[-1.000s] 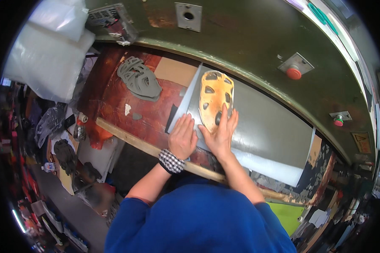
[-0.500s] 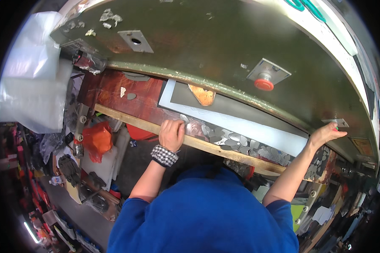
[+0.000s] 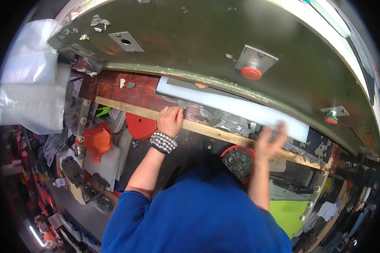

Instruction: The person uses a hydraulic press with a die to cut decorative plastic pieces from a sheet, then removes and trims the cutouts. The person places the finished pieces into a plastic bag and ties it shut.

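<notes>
My left hand [image 3: 169, 121] is closed over the wooden rail [image 3: 217, 131] along the front of the table, a checkered band on its wrist. A flat grey rounded piece [image 3: 181, 103] lies right at its fingertips; whether they pinch it I cannot tell. My right hand [image 3: 269, 142], blurred by motion, hovers around the rail with its fingers apart and nothing visible in them. Between the rail and a long white board [image 3: 236, 107] lie several loose grey flat pieces [image 3: 226, 120]. The machine's dark green front [image 3: 177, 33] overhangs the board's far side.
A red button [image 3: 251, 72] and a green button [image 3: 331, 118] sit on the machine front. Below the rail, a red-rimmed bucket [image 3: 253, 155] holds grey pieces. Orange plastic [image 3: 97, 141] and a red round item [image 3: 140, 125] lie left below; clear plastic sheets [image 3: 27, 99] hang at far left.
My right hand has left the green button and come left and nearer, over the rail. My left hand stays on the rail. The red-rimmed bucket has come into view as my head shifted.
</notes>
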Tool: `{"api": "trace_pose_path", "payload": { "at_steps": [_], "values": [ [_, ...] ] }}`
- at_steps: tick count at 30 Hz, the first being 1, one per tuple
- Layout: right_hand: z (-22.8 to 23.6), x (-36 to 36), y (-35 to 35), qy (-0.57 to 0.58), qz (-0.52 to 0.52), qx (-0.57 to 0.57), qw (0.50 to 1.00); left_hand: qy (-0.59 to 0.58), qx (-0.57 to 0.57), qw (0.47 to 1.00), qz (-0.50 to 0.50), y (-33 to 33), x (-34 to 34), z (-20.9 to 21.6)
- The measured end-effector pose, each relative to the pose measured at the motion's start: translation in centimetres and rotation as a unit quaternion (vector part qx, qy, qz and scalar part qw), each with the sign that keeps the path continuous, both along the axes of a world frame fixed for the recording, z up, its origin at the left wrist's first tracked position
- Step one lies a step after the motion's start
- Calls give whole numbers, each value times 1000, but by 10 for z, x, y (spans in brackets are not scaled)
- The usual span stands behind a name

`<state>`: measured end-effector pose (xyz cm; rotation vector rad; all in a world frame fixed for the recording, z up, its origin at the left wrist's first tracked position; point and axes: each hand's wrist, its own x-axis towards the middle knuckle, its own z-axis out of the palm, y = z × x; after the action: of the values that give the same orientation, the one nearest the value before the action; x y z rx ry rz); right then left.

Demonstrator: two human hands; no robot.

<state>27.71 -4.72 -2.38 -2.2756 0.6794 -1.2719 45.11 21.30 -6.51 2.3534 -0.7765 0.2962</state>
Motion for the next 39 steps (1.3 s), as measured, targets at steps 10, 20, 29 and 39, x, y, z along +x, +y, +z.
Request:
{"api": "trace_pose_path", "payload": {
  "at_steps": [10,20,29,39],
  "values": [
    [-18,87,111,290,465,-133,826,67,-43,997,-12,32,-33,4],
    [5,-29,108,365,416,-210,806,-34,-18,988,152,153,-7,7],
    [-6,-71,114,302,370,-148,866,14,184,962,201,210,39,2],
    [-9,-106,114,282,243,-38,927,171,73,982,-31,118,-81,29]
  ]
}}
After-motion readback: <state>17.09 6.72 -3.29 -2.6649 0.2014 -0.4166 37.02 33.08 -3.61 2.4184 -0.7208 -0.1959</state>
